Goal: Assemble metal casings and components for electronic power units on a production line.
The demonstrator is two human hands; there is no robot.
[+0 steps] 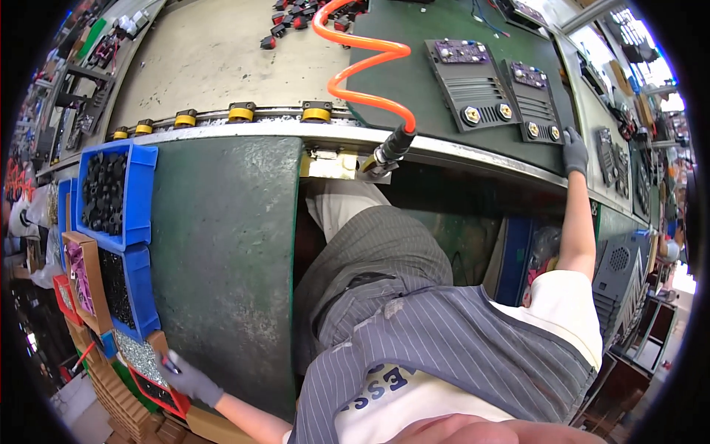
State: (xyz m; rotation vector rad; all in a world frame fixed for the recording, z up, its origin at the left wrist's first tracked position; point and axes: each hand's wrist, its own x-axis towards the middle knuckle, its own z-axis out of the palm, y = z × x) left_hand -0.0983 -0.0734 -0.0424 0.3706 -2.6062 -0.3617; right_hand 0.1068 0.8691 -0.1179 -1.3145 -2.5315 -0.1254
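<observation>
My left hand (189, 379), in a grey glove, is at the small parts boxes at the lower left, beside a box of small silvery screws (137, 351). Its fingers are drawn together; what they hold, if anything, is too small to make out. My right hand (575, 153), also gloved in grey, rests at the front edge of the bench with its fingers extended. It is right beside a dark slotted panel (538, 106) bearing a purple circuit board (529, 75) and two brass-coloured round fittings. A second, similar panel (471, 87) lies to its left.
A coiled orange air hose (370, 59) hangs over the bench, ending at a dark tool fitting (392, 152). Blue bins of black parts (103, 192) line the left side of a green work surface (222, 259). Yellow rollers (241, 112) edge the line; red-and-black switches (296, 18) lie beyond.
</observation>
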